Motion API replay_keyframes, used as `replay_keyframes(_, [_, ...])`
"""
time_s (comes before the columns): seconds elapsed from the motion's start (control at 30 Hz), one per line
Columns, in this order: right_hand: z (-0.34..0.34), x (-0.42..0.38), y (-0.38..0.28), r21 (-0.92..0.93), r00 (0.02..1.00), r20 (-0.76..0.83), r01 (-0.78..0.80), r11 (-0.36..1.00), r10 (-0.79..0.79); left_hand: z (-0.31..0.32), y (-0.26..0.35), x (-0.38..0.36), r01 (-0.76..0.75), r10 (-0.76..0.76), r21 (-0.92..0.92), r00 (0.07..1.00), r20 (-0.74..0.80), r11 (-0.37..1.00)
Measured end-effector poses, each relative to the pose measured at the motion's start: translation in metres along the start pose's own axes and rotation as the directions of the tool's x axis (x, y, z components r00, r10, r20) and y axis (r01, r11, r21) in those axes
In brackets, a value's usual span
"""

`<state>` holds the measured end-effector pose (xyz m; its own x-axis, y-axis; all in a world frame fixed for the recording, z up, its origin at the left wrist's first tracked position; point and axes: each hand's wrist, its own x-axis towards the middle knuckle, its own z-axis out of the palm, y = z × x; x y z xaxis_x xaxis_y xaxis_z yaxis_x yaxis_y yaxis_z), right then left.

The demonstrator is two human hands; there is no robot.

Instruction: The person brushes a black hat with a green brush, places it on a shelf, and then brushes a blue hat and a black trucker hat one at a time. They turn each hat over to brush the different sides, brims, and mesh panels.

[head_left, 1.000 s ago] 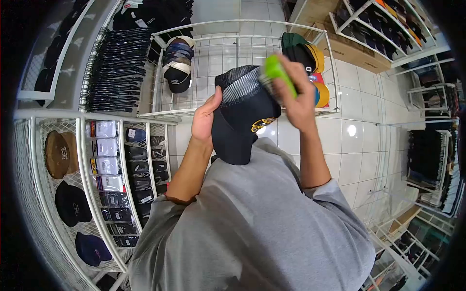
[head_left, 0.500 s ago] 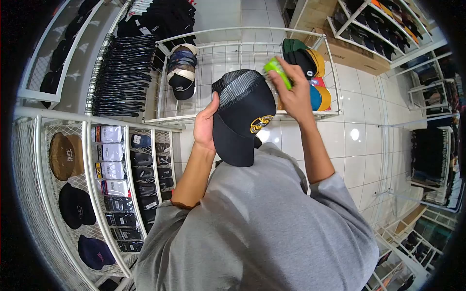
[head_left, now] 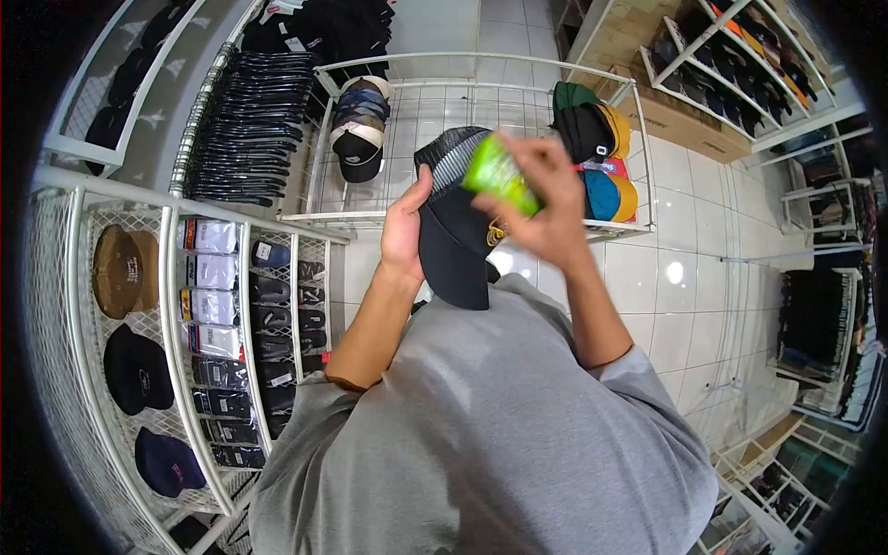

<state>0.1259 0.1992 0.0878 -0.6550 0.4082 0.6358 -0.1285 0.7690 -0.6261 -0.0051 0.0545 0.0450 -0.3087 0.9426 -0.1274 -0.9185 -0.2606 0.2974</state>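
Between my hands is a black baseball cap (head_left: 451,254) with a mesh back panel and a yellow emblem, its brim pointing down toward my chest. My left hand (head_left: 403,231) grips the cap's left side, thumb on the outside and fingers hidden behind it. In my right hand (head_left: 552,199) is a bright green palm-sized block (head_left: 500,174), blurred by motion. The block lies over the cap's right side and covers most of the emblem. What kind of thing it is, I cannot tell.
Ahead stands a white wire display table (head_left: 421,217) with stacked caps (head_left: 359,148) on the left and more caps (head_left: 592,129) on the right. Black hangers (head_left: 245,129) line the left wall. A rack (head_left: 166,277) with hats and packaged goods stands at my left.
My right hand has brought the green block left and down, from beside the cap to over its front. The camera view has shifted slightly.
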Motion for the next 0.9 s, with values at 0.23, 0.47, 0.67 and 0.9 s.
replay_keyframes(0.23, [0.021, -0.019, -0.007, -0.138, 0.993, 0.075, 0.105, 0.985, -0.095, 0.000, 0.004, -0.002, -0.023, 0.024, -0.031, 0.999, 0.035, 0.999])
replay_keyframes(0.47, [0.012, -0.005, 0.100, 0.298, 0.873, 0.012, -0.468, 0.832, 0.487, 0.000, 0.016, -0.004, -0.092, 0.092, -0.006, 0.993, 0.069, 0.996])
replay_keyframes(0.67, [0.003, -0.037, 0.042, 0.773, 0.607, 0.515, -0.634, -0.023, 0.605, -0.010, 0.043, -0.004, -0.309, 0.308, -0.009, 0.950, -0.047, 0.951])
replay_keyframes(0.9, [0.012, -0.066, 0.071, 0.653, 0.545, 0.757, -0.624, -0.430, 0.360, -0.016, 0.033, 0.002, -0.506, 0.579, 0.328, 0.794, -0.185, 0.798])
